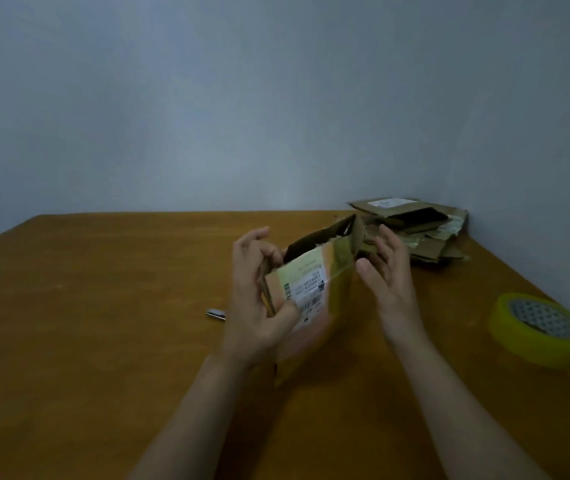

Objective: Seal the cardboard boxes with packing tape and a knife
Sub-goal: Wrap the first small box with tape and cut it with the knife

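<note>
A small cardboard box (314,289) with a white shipping label and yellowish tape strips is held above the wooden table, its far flaps standing open. My left hand (255,299) grips its left side, thumb on the labelled face and fingers curled over the top edge. My right hand (385,271) hovers just off the box's right side with fingers spread and straight. A roll of yellow packing tape (541,329) lies flat near the table's right edge. A small metallic knife (216,314) lies on the table left of my left hand.
A pile of flattened cardboard boxes (411,230) sits in the far right corner against the wall. The brown wooden table (86,323) stretches wide to the left. A plain grey wall stands behind it.
</note>
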